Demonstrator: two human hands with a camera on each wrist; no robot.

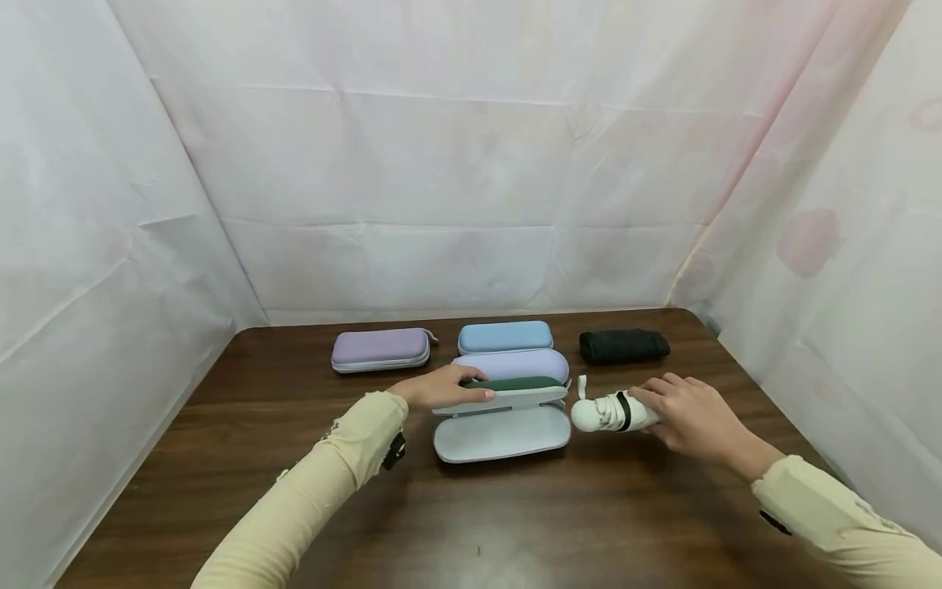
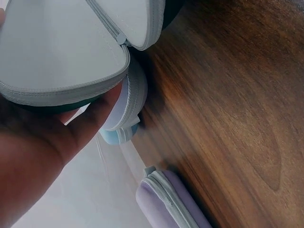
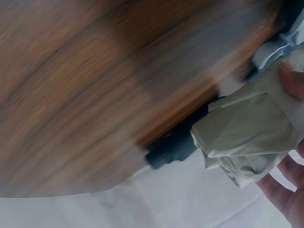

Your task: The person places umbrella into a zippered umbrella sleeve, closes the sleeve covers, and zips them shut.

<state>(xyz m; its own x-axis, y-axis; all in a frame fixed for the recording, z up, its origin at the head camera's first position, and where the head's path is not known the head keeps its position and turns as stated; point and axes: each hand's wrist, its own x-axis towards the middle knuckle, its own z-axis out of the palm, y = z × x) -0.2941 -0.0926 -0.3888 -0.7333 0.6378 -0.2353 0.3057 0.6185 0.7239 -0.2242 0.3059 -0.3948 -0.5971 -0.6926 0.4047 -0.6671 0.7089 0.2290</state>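
Observation:
A green zip case (image 1: 515,382) with a pale grey lining lies unzipped and spread at the middle of the table, its lower half (image 1: 504,435) towards me. My left hand (image 1: 445,387) grips the raised lid at its left end, thumb on the lining and fingers behind. In the left wrist view the lid's lining (image 2: 61,42) and zipper edge show above the hand (image 2: 42,147). Just right of the case, my right hand (image 1: 688,413) holds a folded white compact umbrella (image 1: 614,411), its round handle end pointing left. The right wrist view shows the umbrella's loose cloth folds (image 3: 247,128).
Behind the green case lie a lavender case (image 1: 515,361) and a blue case (image 1: 506,336). A purple zip case (image 1: 379,348) rests at the back left, and a black folded bundle (image 1: 624,345) at the back right. White cloth (image 1: 456,164) hangs around the brown wooden table (image 1: 478,523).

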